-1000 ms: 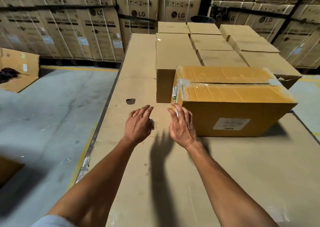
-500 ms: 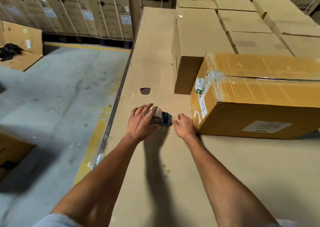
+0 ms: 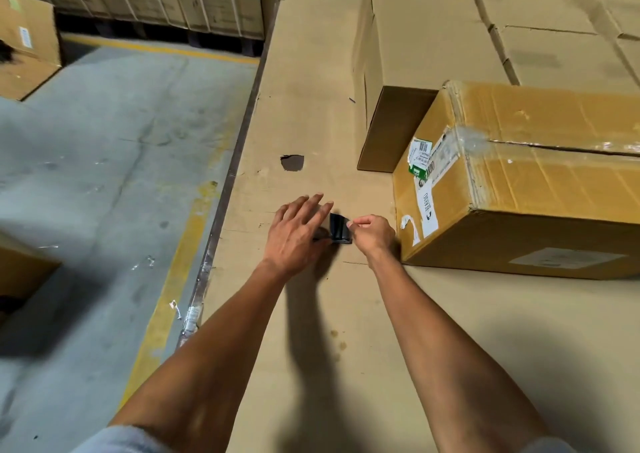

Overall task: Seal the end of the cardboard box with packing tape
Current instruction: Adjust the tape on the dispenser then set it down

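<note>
Right hand (image 3: 372, 236) now pinching one tape dispenser (image 3: 339, 232).

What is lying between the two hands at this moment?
In the head view, a dark tape dispenser lies between the left hand and right hand.

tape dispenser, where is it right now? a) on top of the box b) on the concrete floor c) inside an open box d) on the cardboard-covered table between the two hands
d: the tape dispenser sits on the table, with the left hand over it and the right hand pinching at its end, beside the box.
</note>
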`<state>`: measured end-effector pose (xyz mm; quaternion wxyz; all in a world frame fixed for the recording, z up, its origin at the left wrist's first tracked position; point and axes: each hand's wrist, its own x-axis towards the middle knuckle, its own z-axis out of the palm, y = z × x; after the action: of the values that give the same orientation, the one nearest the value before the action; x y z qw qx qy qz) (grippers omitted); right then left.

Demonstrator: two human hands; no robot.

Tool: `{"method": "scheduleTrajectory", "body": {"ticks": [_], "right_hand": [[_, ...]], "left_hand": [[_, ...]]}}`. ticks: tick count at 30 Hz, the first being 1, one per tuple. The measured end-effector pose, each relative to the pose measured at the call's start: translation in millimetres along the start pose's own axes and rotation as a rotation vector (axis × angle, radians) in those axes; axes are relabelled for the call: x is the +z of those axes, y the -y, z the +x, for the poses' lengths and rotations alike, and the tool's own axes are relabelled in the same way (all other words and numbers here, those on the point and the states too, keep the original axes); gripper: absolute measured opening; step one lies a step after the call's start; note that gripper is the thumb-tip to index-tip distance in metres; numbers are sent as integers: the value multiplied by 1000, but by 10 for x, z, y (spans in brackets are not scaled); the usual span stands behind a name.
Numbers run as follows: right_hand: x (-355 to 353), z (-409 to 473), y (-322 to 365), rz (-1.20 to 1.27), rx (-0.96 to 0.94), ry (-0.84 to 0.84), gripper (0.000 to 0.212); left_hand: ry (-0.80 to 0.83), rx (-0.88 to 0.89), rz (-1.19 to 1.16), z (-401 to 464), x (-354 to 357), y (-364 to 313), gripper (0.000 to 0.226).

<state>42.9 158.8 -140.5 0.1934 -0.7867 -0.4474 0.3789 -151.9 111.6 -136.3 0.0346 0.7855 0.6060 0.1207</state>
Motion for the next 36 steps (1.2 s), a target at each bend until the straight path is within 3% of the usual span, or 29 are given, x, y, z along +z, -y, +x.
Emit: {"method": "scheduleTrajectory", "body": {"ticks": [6, 12, 24, 30, 36], "right_hand": [[164, 352, -314, 158, 32, 63, 7], [94, 146, -74, 97, -1, 60, 6], [97, 221, -155, 220, 62, 106, 33], [5, 89, -109, 418, 125, 183, 47], [-40, 71, -137, 451, 146, 221, 55]], "left_hand": [[-47, -11, -65, -3, 46, -32, 73], [-68, -22, -139, -10, 55, -36, 65], [-138, -99, -468, -69, 74, -68, 55], [-71, -185, -659, -80, 40, -20, 49], [-37, -219, -715, -93, -1, -17, 47]]}}
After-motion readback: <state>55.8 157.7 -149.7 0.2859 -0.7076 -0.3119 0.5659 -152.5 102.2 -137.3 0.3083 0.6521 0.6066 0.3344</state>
